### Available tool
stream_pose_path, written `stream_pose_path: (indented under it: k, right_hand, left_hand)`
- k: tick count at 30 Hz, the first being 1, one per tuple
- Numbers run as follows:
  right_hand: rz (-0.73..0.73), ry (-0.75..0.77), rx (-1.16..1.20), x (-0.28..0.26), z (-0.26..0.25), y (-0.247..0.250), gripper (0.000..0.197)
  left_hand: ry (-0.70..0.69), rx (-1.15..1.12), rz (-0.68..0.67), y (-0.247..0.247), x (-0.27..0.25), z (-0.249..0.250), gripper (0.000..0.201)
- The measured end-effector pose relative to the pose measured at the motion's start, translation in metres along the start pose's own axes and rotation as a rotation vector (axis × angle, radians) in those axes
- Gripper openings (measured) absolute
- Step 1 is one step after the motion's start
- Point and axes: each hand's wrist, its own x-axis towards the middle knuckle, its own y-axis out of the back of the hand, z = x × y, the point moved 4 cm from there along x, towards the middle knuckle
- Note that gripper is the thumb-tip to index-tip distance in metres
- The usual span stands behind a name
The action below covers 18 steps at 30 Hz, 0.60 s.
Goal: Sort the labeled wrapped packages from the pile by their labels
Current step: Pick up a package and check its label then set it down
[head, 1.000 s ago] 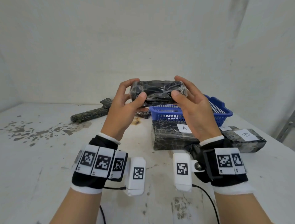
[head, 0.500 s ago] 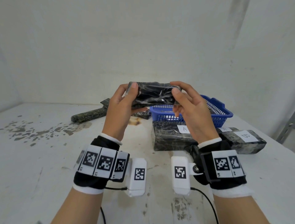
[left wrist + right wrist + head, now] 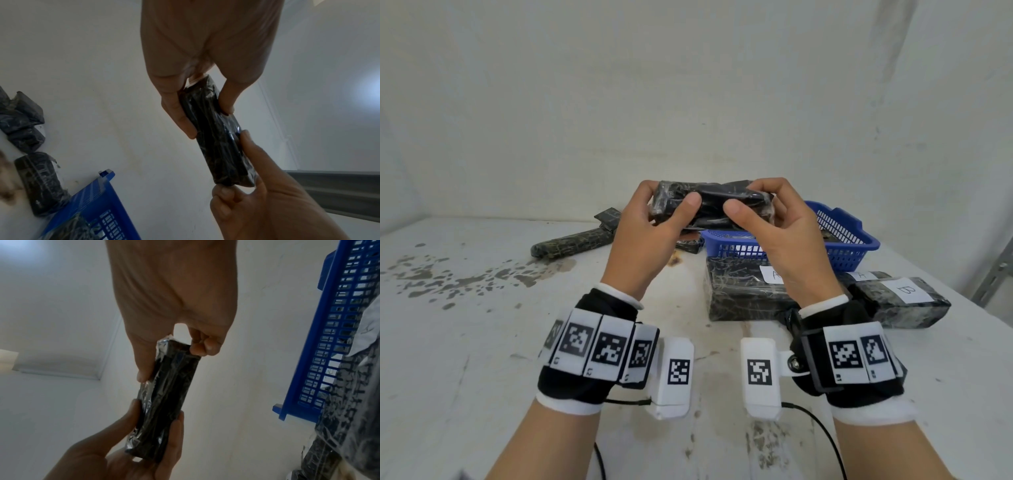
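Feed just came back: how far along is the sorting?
Done: two packages labeled A and and one labeled B lie grouped before the blue basket. In hand: left hand and right hand grip a black wrapped package, no label visible. Left: wrapped packages behind.

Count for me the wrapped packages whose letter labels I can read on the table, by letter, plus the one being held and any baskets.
Packages labelled A: 2
Package labelled B: 1
Held package, no label showing, gripped by left hand and right hand: 1
Blue basket: 1
Total: 5
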Motion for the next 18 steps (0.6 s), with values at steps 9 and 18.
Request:
stream_pose_path:
  k: [9,18]
  right_hand:
    - [-0.018,0.031,-0.012,-0.0003,-0.0002,-0.0016,0.029]
    - [-0.001,-0.087,0.065,0.0013,0.0088,-0.0007,0.063]
  left_hand:
    - [-0.049,-0.010,0.009,-0.0022,-0.0009,0.0022,0.040]
    - [0.041,-0.119,-0.002,0.0035,0.0071,-0.0053,0.054]
